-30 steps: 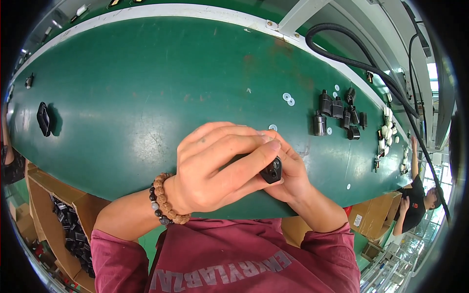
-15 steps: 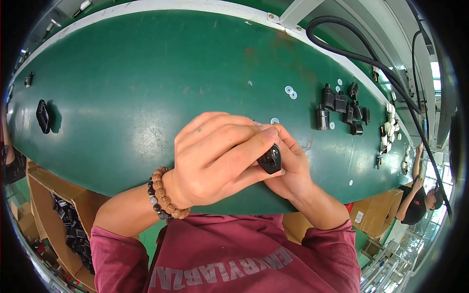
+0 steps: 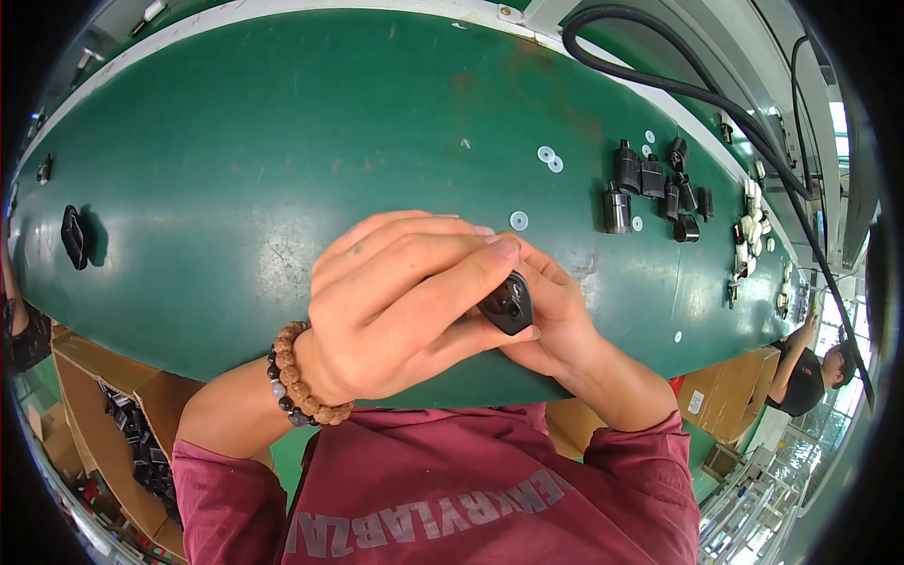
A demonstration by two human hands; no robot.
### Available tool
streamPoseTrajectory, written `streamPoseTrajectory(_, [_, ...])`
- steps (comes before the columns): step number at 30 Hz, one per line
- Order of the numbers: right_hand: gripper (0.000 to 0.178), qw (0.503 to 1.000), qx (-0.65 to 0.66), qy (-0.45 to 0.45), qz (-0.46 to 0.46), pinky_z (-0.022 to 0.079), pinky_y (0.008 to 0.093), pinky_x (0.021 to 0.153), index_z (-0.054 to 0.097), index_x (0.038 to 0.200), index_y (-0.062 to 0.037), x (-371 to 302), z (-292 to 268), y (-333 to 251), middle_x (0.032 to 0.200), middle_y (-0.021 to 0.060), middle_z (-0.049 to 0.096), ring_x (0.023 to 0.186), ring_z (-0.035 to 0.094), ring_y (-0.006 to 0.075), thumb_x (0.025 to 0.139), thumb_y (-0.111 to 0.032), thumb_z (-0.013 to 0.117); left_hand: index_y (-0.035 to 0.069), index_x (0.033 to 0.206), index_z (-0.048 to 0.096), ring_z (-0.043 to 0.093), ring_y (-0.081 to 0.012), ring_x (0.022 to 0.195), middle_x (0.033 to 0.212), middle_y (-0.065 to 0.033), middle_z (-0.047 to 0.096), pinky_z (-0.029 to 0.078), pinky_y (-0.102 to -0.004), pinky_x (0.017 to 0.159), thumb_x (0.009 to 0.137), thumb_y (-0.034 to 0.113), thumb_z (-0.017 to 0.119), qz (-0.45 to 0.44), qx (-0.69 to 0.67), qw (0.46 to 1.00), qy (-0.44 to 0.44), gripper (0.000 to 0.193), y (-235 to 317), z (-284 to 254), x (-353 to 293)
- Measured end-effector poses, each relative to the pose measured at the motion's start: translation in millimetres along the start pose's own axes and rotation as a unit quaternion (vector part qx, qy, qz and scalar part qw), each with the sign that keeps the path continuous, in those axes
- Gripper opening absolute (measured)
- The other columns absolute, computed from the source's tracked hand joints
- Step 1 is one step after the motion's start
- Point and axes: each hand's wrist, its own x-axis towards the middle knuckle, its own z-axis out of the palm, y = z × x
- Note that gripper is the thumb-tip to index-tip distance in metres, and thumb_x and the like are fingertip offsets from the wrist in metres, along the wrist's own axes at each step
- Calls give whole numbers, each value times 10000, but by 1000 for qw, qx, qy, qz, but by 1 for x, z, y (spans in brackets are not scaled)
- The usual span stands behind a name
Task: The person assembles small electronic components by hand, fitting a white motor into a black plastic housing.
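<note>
Both hands are together above the near middle of the table, closed around one small black glossy plastic piece (image 3: pixel 509 306) with a tapered end and a small opening in it. My left hand (image 3: pixel 400 297), with beaded bracelets at the wrist, curls over the piece, thumb and fingers pinching it. From the other side my right hand (image 3: pixel 557 315) grips it, its fingertips partly hidden behind the left hand. Most of the piece's far end is covered by fingers. A translucent ring washer (image 3: pixel 519 221) lies on the table just beyond the hands.
On the green table (image 3: pixel 311 104), several black cartridge-like parts (image 3: pixel 652 176) stand and lie at right, near white parts (image 3: pixel 750 226). A black shell (image 3: pixel 74 237) lies far left. A black cable (image 3: pixel 659 77) arches over the back right. Cardboard boxes (image 3: pixel 725 391) flank me; another person (image 3: pixel 800 377) sits at right.
The view has shifted slightly, so the hands appear a little further left and table items a little higher. The grip on the black piece looks the same.
</note>
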Motion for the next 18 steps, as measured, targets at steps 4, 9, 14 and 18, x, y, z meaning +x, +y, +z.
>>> streamPoseTrajectory(4, [225,1000,-7,7,2,481,238,635,543,1090,-19,1,0,-1,854,35,582,726,568,91,1012,-222,483,13,1045,654,695,-278,868,964,-121,686,574,-415,794,585,252,906,-6,2,1000,-10,577,1,-2,1])
streamPoseTrajectory(9, [228,1000,-3,-3,1,478,236,629,540,1088,-24,0,-3,1,855,34,582,711,568,91,1011,-232,487,15,1070,648,696,-278,886,971,-122,688,572,-424,802,585,259,905,-7,5,1000,-22,601,2,-3,0])
streamPoseTrajectory(14, [233,1000,0,12,13,482,240,634,539,1088,-18,-1,0,-1,861,37,581,721,574,98,1012,-231,484,21,1087,645,695,-276,898,985,-119,685,572,-428,807,585,261,904,-6,4,999,-33,614,2,-4,-1])
streamPoseTrajectory(18, [233,1000,-1,20,19,492,245,646,536,1093,-14,-1,5,-2,867,43,583,743,579,98,1015,-225,475,24,1097,642,693,-277,908,995,-117,682,572,-431,813,587,258,902,-9,1,999,-37,619,2,-3,-2])
